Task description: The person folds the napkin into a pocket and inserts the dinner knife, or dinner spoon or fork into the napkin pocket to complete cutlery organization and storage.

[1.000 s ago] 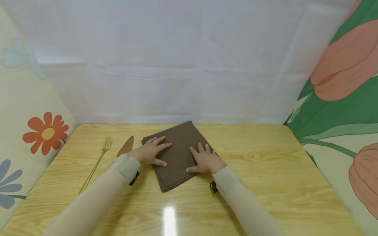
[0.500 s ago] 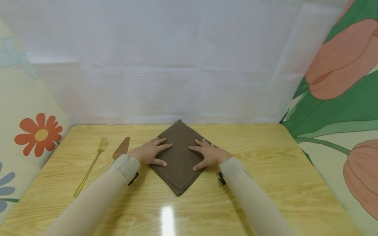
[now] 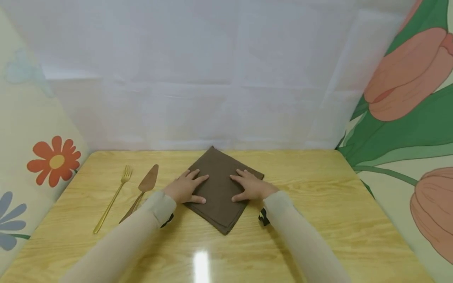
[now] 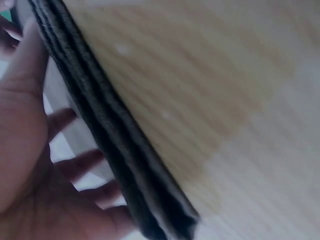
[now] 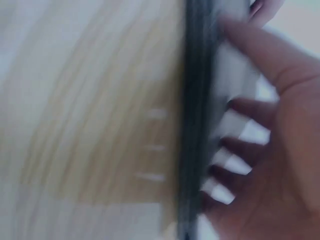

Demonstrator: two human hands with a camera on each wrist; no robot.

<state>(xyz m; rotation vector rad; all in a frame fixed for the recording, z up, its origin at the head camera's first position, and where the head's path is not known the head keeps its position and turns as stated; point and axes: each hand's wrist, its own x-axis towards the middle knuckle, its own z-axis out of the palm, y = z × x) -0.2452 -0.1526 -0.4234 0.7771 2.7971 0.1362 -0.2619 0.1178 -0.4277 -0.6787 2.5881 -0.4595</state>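
Beyond the folded brown cloth (image 3: 218,184) hung a white sheet (image 3: 198,78), with a flower-patterned left panel (image 3: 21,118) and a flower-patterned right panel (image 3: 396,196) well apart from the cloth on either side. Under the cloth stretched a wood-grained table (image 3: 318,236). Two pale sleeves (image 3: 124,243) reached toward the cloth from its near side. The cloth itself lay in stacked layers, one corner pointing at the person. On its left part rested the left hand (image 3: 184,188), fingers spread; on its right part rested the right hand (image 3: 251,186), likewise spread. Left of the cloth lay a brownish cake server (image 3: 148,179), and farther left of it, a gold fork (image 3: 113,202).
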